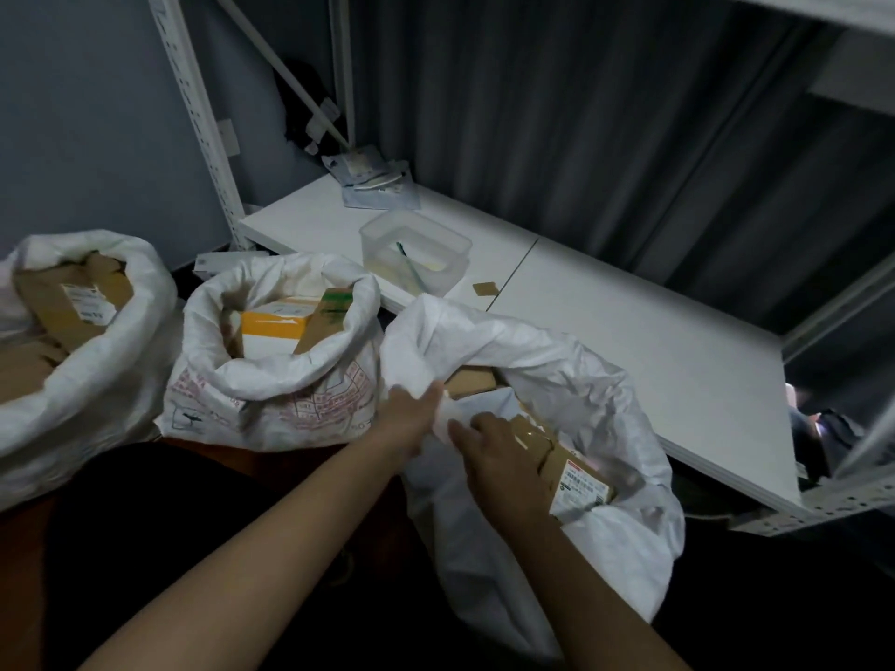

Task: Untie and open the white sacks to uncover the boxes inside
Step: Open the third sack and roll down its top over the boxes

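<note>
The nearest white sack [557, 380] lies open against the low white bench [629, 331], brown boxes [566, 462] showing in its mouth. The left hand [411, 414] and the right hand [494, 452] both pinch a fold of its cloth near the rim. Two more opened sacks [271, 380] of boxes stand just left of it.

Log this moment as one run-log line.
step: opening third sack | left hand: grips sack rim | right hand: grips sack rim | boxes: showing | other two sacks: open
</note>
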Motion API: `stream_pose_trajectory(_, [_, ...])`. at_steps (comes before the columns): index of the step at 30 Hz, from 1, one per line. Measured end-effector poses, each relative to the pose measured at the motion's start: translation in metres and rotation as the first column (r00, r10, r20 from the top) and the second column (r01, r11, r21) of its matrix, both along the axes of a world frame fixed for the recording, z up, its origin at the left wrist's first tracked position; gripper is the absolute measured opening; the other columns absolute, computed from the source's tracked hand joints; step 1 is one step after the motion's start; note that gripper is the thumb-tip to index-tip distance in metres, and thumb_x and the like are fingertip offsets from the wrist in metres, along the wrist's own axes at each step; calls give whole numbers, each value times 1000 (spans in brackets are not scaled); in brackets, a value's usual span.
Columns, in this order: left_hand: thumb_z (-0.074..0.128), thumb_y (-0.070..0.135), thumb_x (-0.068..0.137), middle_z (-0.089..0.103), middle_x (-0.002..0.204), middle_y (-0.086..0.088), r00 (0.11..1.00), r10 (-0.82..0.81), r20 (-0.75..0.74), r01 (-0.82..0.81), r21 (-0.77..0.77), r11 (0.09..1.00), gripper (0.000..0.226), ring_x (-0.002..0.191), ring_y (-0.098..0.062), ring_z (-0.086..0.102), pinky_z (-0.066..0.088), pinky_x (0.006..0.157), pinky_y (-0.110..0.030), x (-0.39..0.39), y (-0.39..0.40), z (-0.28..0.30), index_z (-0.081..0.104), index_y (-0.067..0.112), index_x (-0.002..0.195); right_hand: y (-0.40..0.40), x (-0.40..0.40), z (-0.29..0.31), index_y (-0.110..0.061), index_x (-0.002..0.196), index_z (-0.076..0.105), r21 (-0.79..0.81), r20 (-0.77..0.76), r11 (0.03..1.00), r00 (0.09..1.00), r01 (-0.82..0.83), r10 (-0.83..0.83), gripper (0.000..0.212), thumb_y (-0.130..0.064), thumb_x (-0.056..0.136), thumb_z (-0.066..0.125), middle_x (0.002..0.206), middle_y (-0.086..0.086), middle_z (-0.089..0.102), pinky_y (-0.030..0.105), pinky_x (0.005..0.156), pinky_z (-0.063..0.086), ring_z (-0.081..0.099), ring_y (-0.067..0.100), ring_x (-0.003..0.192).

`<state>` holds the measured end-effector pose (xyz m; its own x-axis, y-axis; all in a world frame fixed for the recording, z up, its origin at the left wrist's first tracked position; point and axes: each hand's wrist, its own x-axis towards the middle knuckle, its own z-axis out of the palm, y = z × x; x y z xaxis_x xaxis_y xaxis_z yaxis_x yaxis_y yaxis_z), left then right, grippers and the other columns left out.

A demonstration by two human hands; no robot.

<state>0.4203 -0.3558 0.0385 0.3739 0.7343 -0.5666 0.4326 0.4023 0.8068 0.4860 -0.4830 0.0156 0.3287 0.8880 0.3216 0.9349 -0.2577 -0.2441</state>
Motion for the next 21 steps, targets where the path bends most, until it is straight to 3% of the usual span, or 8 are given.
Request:
stream_pose_trajectory(2, [54, 44, 92, 47, 132, -17, 1000, -9, 18, 10, -77, 997, 63, 107, -32, 55, 53, 62, -32, -2, -9, -10, 38, 4, 138, 8, -8, -1, -17, 95, 67, -24, 12, 995, 995, -99, 100, 31, -21, 75, 43, 93, -1, 42, 23, 51, 41, 51, 17, 75])
stream_pose_trajectory(4, [57, 26, 93, 55, 124, -23, 995, 95, 20, -95, 2, 995, 48, 106, -36, 58, 56, 76, -40, -3, -6, -15, 47, -5, 128, 9, -11, 1, -14, 112, 63, 0, -124, 993, 985, -121, 120, 38, -22, 78, 45, 104, 2, 50, 26, 66, 47, 56, 21, 87])
stream_pose_trajectory(6, [57, 10, 92, 60, 120, -22, 981, 180, 67, -181, 11, 983, 37, 103, -35, 60, 52, 90, -45, 0, 1, -20, 53, -7, 123, -7, -14, -1, -13, 134, 47, 20, -357, 1000, 934, 24, -16, 56, -32, 83, 56, 120, 1, 49, 31, 88, 43, 48, 17, 108])
stream_pose_trajectory(9, [52, 2, 94, 62, 105, -12, 917, 280, 284, -214, -244, 946, 32, 88, -25, 61, 55, 78, -37, 3, 2, -23, 54, 1, 125, -48, -26, -15, -18, 146, 26, -47, -469, 978, 860, 203, -201, 81, -48, 79, 59, 134, 2, 44, 31, 97, 39, 44, 16, 120])
stream_pose_trajectory(13, [47, 7, 98, 60, 119, -14, 821, 396, 412, -229, -398, 888, 35, 86, -20, 62, 55, 63, -28, -3, -2, -27, 48, 3, 133, -67, -24, -31, -34, 150, 15, -16, -305, 995, 947, 99, -99, 75, -27, 79, 36, 126, 17, 57, 39, 76, 56, 57, 28, 108])
stream_pose_trajectory(16, [48, 29, 98, 51, 134, -18, 933, 313, 179, -266, -241, 933, 47, 108, -32, 58, 54, 79, -39, -6, -1, -31, 39, 9, 140, -53, -9, -18, -19, 152, 19, -90, -166, 991, 979, 101, -115, 66, -14, 89, 39, 130, 20, 50, 36, 78, 52, 58, 33, 109])
stream_pose_trajectory(18, [50, 40, 95, 48, 134, -15, 984, 172, 46, -161, -178, 971, 58, 111, -35, 55, 55, 79, -44, -7, -17, -24, 30, 14, 143, -40, -4, -12, -6, 145, 28, -147, -75, 986, 993, 77, -88, 60, -18, 86, 37, 109, 19, 60, 31, 62, 52, 65, 28, 86])
stream_pose_trajectory(21, [60, 32, 89, 47, 130, -18, 983, 108, 150, -73, -219, 973, 62, 111, -35, 54, 54, 83, -50, -6, -35, -26, 31, 14, 140, -32, 10, -19, -8, 134, 37, -200, -79, 979, 997, -29, 14, 60, -24, 78, 54, 91, 17, 65, 32, 50, 51, 65, 26, 68])
